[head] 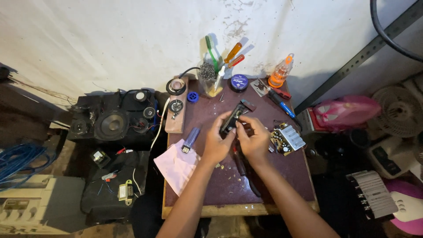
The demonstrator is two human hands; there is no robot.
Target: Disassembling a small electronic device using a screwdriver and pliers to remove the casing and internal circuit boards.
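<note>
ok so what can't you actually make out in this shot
- Small dark part, head view: the left hand and right hand cover much of it, so its kind is unclear.
- Pliers: the head lies under the right hand.
- Circuit board: components too small to tell.
- Jar of tools: contents blurred.
- Pink thing: cut off by the right edge.

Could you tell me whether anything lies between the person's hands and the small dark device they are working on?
Nothing visible does: the left hand and right hand both hold the small dark device directly, above the table.
</note>
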